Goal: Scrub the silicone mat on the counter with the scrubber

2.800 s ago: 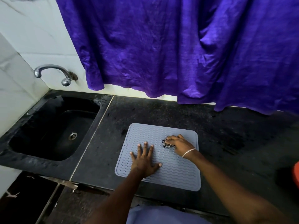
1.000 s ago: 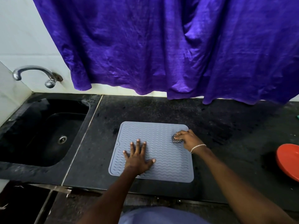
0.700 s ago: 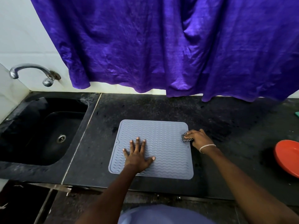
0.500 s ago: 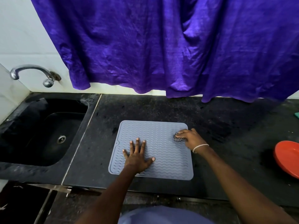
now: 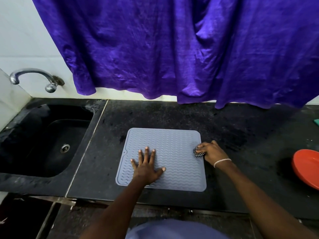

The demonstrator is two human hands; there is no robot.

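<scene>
The head camera looks down on 2 bare hands working over a black counter (image 5: 241, 131). The left hand (image 5: 146, 168) lies flat on the grey silicone mat (image 5: 172, 145), its fingers straight and spread and the thumb out to the side, pressing on the mat's near-left part and gripping nothing. The mat is flat on the counter beneath that palm and reaches across to the right hand (image 5: 211, 152), which sits at the mat's right edge, about midway along it. The right hand's fingers are curled round a small black-and-white checked scrubber (image 5: 198, 152), which shows at the fingertips and touches the mat just inside that edge; most of the hand itself is over the bare counter. A thin pale bracelet (image 5: 221, 162) circles the right wrist.

Well apart to the left of the left hand is a black sink (image 5: 20, 135) with a round metal drain (image 5: 65, 148), and a chrome tap (image 5: 34, 76) juts from the wall above it. Beyond both hands a purple curtain (image 5: 172, 49) hangs down to just above the counter's back edge. Well to the right of the right hand, a red bowl (image 5: 307, 168) sits on the counter, cut off by the frame's edge. A small green item (image 5: 316, 121) shows farther back at the same edge; what it is cannot be told.
</scene>
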